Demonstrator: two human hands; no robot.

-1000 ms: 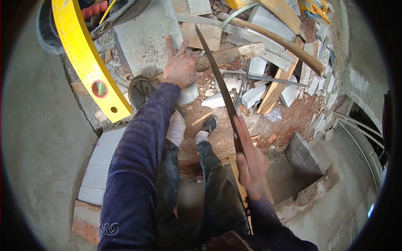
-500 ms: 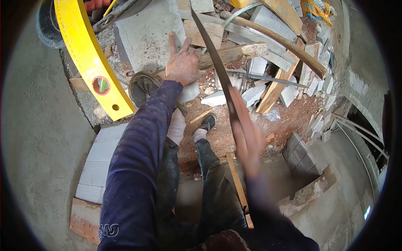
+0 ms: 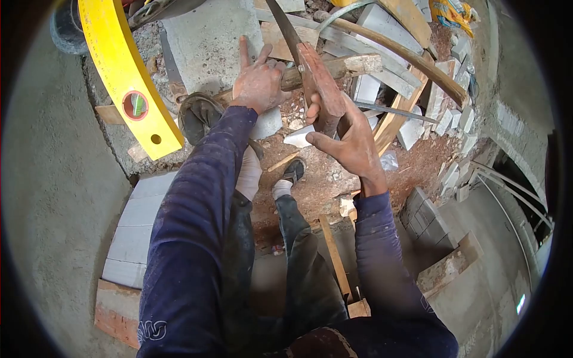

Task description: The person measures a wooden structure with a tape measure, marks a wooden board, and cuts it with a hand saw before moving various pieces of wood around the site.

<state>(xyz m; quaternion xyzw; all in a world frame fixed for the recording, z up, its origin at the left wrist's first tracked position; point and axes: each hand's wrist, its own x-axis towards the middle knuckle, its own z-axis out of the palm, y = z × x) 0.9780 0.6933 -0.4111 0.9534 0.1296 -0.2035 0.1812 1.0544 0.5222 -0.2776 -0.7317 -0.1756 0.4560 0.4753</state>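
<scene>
We see first one big yellow level (image 3: 128,71), on the left side, with one round window and a green vial in it. Next there is one wooden piece (image 3: 334,68), lying across the rubble; the left hand (image 3: 259,86) rests upon it, two of its fingers spread wide and pointing away from us. One long wooden pole (image 3: 412,56) lies farther to the right. We count one saw (image 3: 285,27): its reddish handle is inside the right hand (image 3: 353,143), between the curled fingers and the thumb, and its blade reaches beyond the fingertips, across the wooden piece, just beside the left hand. Below lies one thin stick (image 3: 283,161), near one dark shoe (image 3: 293,170). On the blue sleeve (image 3: 191,221) there are pale outlined letters, which we cannot read surely.
</scene>
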